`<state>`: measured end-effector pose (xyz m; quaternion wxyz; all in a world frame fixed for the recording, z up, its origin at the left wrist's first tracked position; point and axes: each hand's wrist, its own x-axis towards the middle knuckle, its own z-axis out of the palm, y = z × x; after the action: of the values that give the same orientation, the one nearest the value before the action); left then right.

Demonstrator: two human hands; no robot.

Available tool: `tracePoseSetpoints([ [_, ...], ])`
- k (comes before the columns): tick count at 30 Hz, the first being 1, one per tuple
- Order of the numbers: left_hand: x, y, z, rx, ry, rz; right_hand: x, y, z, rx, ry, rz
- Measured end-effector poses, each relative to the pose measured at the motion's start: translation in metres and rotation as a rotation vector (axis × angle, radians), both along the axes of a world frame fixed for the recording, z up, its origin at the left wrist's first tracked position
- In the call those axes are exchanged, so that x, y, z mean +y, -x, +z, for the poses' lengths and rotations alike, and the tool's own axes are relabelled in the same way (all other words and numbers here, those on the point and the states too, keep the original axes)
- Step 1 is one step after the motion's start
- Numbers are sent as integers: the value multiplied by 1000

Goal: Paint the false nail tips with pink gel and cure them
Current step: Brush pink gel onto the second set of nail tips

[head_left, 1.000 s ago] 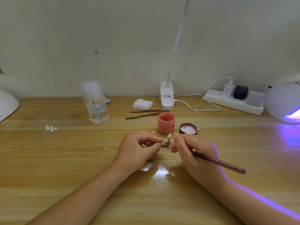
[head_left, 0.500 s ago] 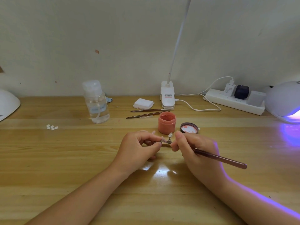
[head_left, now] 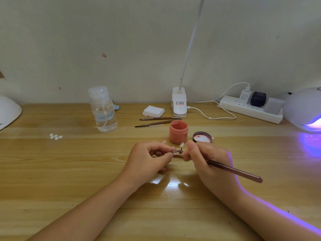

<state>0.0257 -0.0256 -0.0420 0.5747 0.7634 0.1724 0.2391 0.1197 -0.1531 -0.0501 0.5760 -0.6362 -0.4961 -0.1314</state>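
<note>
At the table's middle my left hand [head_left: 147, 158] pinches a small holder carrying false nail tips [head_left: 177, 150]; one pale tip [head_left: 181, 145] stands up between the hands. My right hand [head_left: 206, 159] grips a brown brush [head_left: 234, 171], its handle slanting down to the right and its bristle end at the tips. Just behind the hands stands the open pink gel jar [head_left: 178, 134], with its lid [head_left: 202, 137] lying face up to the right. The white curing lamp [head_left: 305, 110] glows violet at the far right.
Several loose white nail tips [head_left: 55, 136] lie at the left. A clear pump bottle [head_left: 103, 111], two spare brushes [head_left: 156, 121], a stack of white pads [head_left: 153, 111], a clip lamp's base [head_left: 179, 105] and a power strip [head_left: 250, 108] line the back. Another white dome [head_left: 8, 112] sits far left.
Both hands have stayed together over the holder, with only slight shifts of the brush; the camera view moved a little.
</note>
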Motion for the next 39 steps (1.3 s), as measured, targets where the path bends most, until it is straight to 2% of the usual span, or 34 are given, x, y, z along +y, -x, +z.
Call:
tracePoseSetpoints([
  [4,1,0,-1,8,14,10,-3,-1,-3,86,-19,-1],
  [12,-1,1,3,23,4,23,2,1,2,-53,-19,-5],
  [22,0,0,0,22,20,8,-3,-1,-3,46,-5,-17],
  [29,0,-1,-1,20,1,0,2,0,2,-9,-39,6],
  [39,1,-1,-1,-32,-11,-31,-3,0,-2,128,-75,35],
])
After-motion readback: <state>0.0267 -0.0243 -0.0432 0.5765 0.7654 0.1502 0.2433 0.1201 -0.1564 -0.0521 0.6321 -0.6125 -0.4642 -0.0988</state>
